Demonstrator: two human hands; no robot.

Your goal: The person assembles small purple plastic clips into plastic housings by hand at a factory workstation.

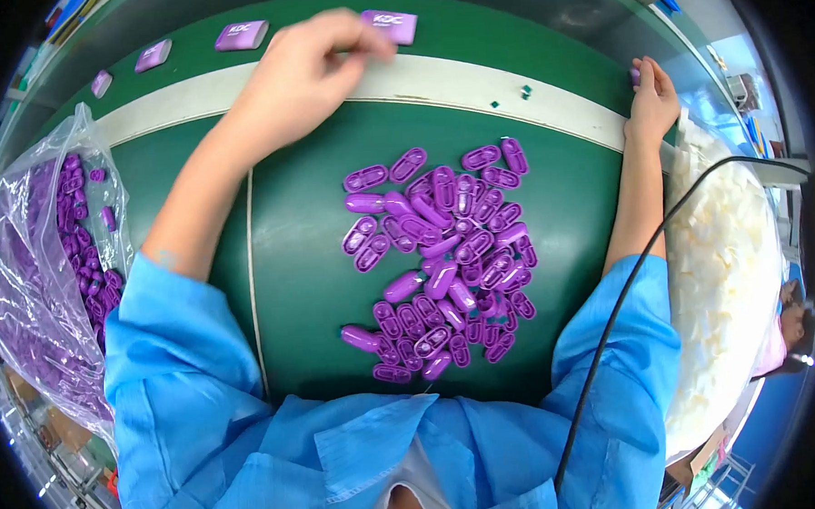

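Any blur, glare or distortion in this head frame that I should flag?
Head view: the left hand is motion-blurred at the fingers; the purple parts are sharp; the white strip bows from fisheye; glare whitens the clear bag; corners are black.

You see four flat purple rectangular cases (241, 35) in a row along the far green belt. Several dozen small purple oval shells (444, 262) lie heaped on the surface, too overlapped to count exactly. One clear bag (35, 271) holds more. One bin of white pieces (726, 268) stands right.
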